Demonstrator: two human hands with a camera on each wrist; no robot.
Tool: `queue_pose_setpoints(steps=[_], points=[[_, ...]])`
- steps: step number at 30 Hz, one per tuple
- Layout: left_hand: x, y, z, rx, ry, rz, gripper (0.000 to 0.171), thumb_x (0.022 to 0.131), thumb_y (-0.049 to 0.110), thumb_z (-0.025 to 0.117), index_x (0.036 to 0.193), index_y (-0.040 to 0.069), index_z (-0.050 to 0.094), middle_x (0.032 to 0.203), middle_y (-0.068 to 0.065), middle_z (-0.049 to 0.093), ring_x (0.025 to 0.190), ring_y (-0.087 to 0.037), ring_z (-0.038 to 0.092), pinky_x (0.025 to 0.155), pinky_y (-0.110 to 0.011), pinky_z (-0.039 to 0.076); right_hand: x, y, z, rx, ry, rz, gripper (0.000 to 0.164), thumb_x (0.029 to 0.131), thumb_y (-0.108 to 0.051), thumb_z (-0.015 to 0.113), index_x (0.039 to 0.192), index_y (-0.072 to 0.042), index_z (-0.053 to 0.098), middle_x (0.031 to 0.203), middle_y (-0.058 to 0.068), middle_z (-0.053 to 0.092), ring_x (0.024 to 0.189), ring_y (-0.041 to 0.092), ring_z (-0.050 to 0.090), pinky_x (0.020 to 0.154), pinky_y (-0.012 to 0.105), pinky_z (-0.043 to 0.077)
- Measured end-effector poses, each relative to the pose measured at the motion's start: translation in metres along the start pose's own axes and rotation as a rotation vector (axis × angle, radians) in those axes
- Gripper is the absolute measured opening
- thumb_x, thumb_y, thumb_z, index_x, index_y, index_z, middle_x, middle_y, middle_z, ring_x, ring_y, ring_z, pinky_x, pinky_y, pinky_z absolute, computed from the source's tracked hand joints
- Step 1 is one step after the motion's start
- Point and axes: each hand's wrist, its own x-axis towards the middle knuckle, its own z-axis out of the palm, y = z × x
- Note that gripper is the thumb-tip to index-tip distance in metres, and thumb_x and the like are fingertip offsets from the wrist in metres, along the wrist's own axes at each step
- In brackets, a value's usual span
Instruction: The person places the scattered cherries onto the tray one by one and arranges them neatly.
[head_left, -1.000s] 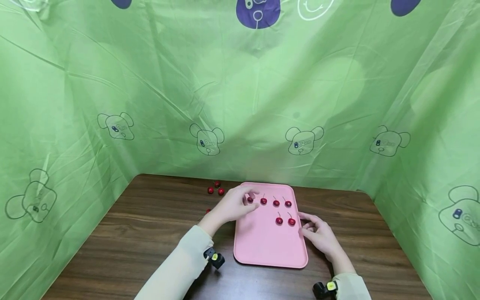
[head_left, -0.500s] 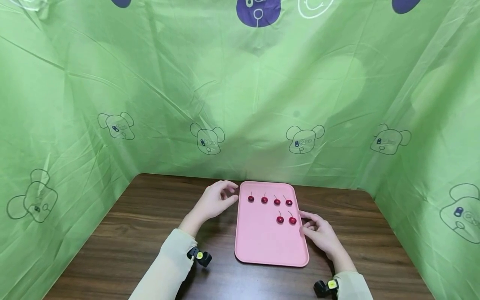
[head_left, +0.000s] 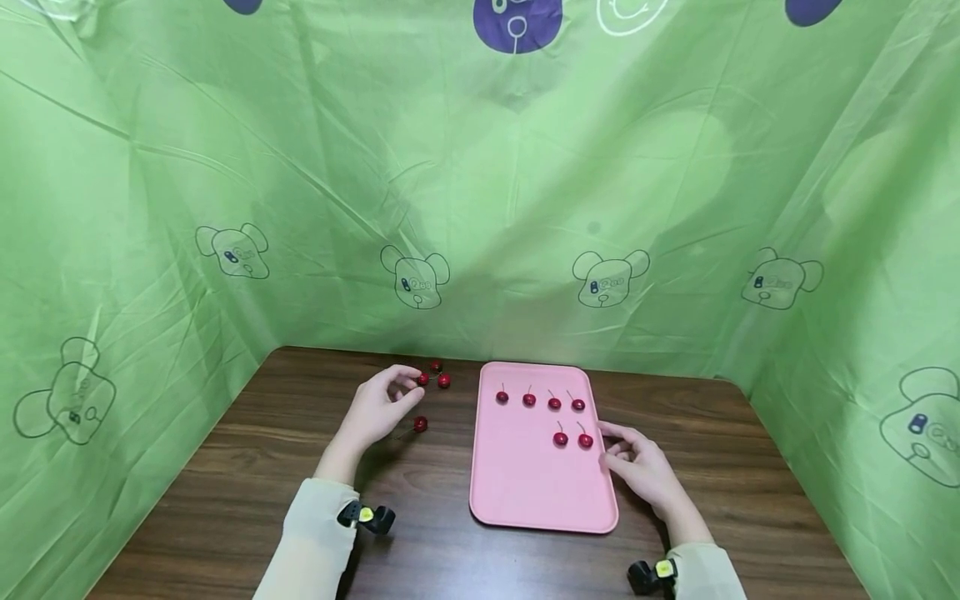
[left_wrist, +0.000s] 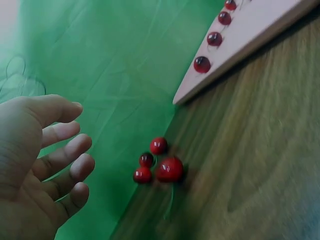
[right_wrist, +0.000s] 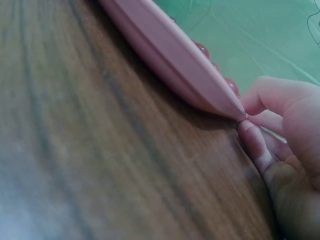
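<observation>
My left hand point(head_left: 375, 408) hovers over the table, left of the loose cherries, fingers loosely bent around nothing. Its fingertips are close to a small cluster of three red cherries point(head_left: 444, 381); a single cherry point(head_left: 421, 424) with its stem pointing left lies nearer me. In the left wrist view a gap separates the fingers from that stemmed cherry point(left_wrist: 170, 169). My right hand point(head_left: 641, 471) holds the right rim of the pink tray point(head_left: 540, 500), thumb and fingers at its edge. Several cherries line the tray's far end, and two more cherries point(head_left: 573, 440) sit in front of them at the right.
The brown wooden table point(head_left: 247, 500) carries everything. A green printed curtain point(head_left: 510, 208) rises behind it and along both sides. Small black wrist cameras point(head_left: 367, 517) are strapped over both sleeves.
My left hand has withdrawn from above the tray's far left corner and moved left to beside the loose cherries, uncovering them. The right hand stays at the tray's rim.
</observation>
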Motion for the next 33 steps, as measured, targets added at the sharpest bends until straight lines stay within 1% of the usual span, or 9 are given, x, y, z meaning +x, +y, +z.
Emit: queue_pose_setpoints(steps=[4, 6, 11, 15, 20, 27, 33], points=[[-0.01, -0.011, -0.003, 0.002, 0.013, -0.037, 0.024, 0.099, 0.02, 0.082, 0.122, 0.013, 0.076, 0.095, 0.003, 0.074, 0.078, -0.015, 0.062, 0.071, -0.03, 0.05, 0.001, 0.0, 0.001, -0.001, 0.003, -0.001, 0.057, 0.093, -0.002, 0.08, 0.148, -0.007, 0.067, 0.136, 0.015, 0.071, 0.094, 0.015, 0.066, 0.079, 0.024, 0.055], [-0.014, -0.016, -0.002, 0.001, -0.002, -0.053, 0.024, 0.099, 0.019, 0.082, 0.121, 0.011, 0.076, 0.092, 0.003, 0.073, 0.075, -0.014, 0.062, 0.069, -0.03, 0.05, 0.001, 0.0, 0.001, -0.002, 0.0, 0.002, 0.057, 0.093, -0.001, 0.08, 0.148, -0.008, 0.067, 0.135, 0.015, 0.071, 0.094, 0.015, 0.065, 0.079, 0.024, 0.055], [-0.022, -0.026, 0.003, -0.002, -0.095, -0.097, 0.026, 0.099, 0.018, 0.08, 0.122, 0.007, 0.075, 0.089, 0.004, 0.07, 0.065, -0.013, 0.06, 0.061, -0.029, 0.049, 0.003, 0.0, 0.002, -0.006, -0.001, 0.001, 0.056, 0.094, -0.002, 0.079, 0.148, -0.008, 0.067, 0.133, 0.015, 0.071, 0.094, 0.016, 0.066, 0.08, 0.024, 0.055], [-0.024, -0.029, 0.006, -0.011, -0.16, -0.12, 0.029, 0.099, 0.019, 0.08, 0.124, 0.007, 0.074, 0.088, 0.005, 0.07, 0.062, -0.013, 0.058, 0.06, -0.029, 0.049, 0.003, 0.0, 0.001, -0.012, 0.003, 0.004, 0.056, 0.094, -0.003, 0.08, 0.148, -0.007, 0.066, 0.131, 0.015, 0.071, 0.095, 0.017, 0.065, 0.079, 0.024, 0.055], [-0.025, -0.032, 0.007, 0.002, -0.205, -0.126, 0.03, 0.098, 0.02, 0.082, 0.124, 0.007, 0.074, 0.087, 0.008, 0.07, 0.064, -0.012, 0.059, 0.062, -0.029, 0.049, 0.002, 0.001, 0.0, -0.011, -0.004, 0.022, 0.056, 0.095, -0.004, 0.08, 0.148, -0.006, 0.066, 0.128, 0.015, 0.071, 0.095, 0.017, 0.065, 0.079, 0.024, 0.056], [-0.025, -0.036, 0.006, 0.046, -0.225, -0.12, 0.035, 0.095, 0.021, 0.084, 0.126, 0.01, 0.074, 0.089, 0.008, 0.071, 0.066, -0.012, 0.061, 0.064, -0.03, 0.051, 0.003, 0.001, 0.0, -0.011, 0.002, 0.021, 0.056, 0.094, -0.004, 0.08, 0.148, -0.006, 0.066, 0.126, 0.015, 0.071, 0.096, 0.017, 0.065, 0.079, 0.024, 0.055], [-0.025, -0.036, 0.005, 0.069, -0.243, -0.108, 0.039, 0.095, 0.019, 0.084, 0.131, 0.01, 0.073, 0.093, 0.007, 0.073, 0.068, -0.012, 0.062, 0.067, -0.031, 0.051, 0.003, 0.003, 0.0, -0.013, 0.002, 0.023, 0.056, 0.094, -0.003, 0.081, 0.148, -0.006, 0.066, 0.126, 0.015, 0.072, 0.094, 0.016, 0.066, 0.079, 0.024, 0.055]])
